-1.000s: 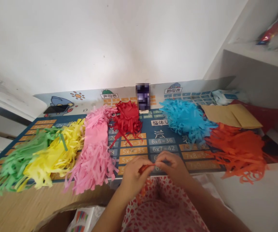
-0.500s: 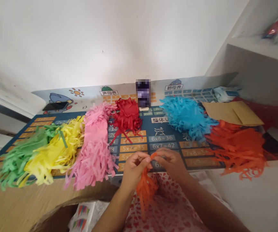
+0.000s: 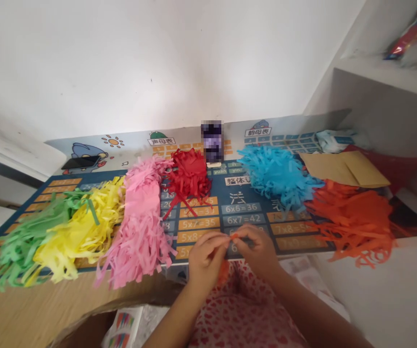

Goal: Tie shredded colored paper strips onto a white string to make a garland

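Note:
Low over the near table edge, my left hand (image 3: pixel 206 256) is closed around an orange paper tassel (image 3: pixel 223 273). Most of the tassel is hidden behind that hand; a bit of its fringe shows beneath. My right hand (image 3: pixel 257 247) pinches the tassel's twisted orange top between thumb and fingers, close to the left fingertips. Left of my hands lies pink fringed paper (image 3: pixel 139 232), with red fringed paper (image 3: pixel 192 176) behind it. To the right are blue fringed paper (image 3: pixel 280 176) and a larger orange bundle (image 3: pixel 356 220).
Yellow (image 3: pixel 81 237) and green fringed paper (image 3: pixel 30 237) overlap at the left, hanging past the table edge. A phone (image 3: pixel 212 142) leans on the wall; a dark phone (image 3: pixel 81 162) lies far left. Brown paper (image 3: pixel 346 168) rests at right. An open box (image 3: pixel 85 319) stands below.
My left hand has turned and closed further round the tassel, so its hanging fringe is now mostly hidden. The right hand still pinches the top. The view has shifted slightly.

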The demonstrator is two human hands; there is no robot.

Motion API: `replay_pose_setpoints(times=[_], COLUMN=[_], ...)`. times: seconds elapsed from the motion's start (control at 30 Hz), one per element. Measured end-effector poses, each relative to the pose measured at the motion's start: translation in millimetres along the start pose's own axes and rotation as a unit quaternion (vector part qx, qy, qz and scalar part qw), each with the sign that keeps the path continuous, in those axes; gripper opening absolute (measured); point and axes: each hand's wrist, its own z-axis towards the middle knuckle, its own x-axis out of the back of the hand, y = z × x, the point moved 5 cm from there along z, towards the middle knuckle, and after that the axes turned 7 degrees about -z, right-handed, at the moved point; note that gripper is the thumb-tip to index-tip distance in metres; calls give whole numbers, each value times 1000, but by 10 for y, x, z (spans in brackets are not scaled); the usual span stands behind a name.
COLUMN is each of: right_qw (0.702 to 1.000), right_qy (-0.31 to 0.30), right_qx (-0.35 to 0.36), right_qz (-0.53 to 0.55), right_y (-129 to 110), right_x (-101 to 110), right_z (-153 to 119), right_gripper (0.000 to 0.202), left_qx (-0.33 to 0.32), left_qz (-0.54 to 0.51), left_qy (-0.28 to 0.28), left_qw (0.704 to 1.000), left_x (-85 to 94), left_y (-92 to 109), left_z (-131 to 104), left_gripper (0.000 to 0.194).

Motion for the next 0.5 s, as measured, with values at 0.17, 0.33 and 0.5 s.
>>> replay_pose_setpoints(times=[0.17,0.33,0.5], right_qw=[999,998,998], right_qy=[15,22,-1], right_qx=[21,40,59], right_qz=[-24,-34,-28], right_y=[-48,-60,-82], right_x=[21,35,20], right_z=[-37,-85,-70], right_gripper=[11,11,11], left_qx=[13,15,50], left_qz=[7,3,-3], left_qy=[1,-8,-47], left_qw=[1000,1000,998], left_x=[-11,-14,-61], left_y=[3,15,-32], left_z=[-15,-23,-27], left_gripper=[8,8,5])
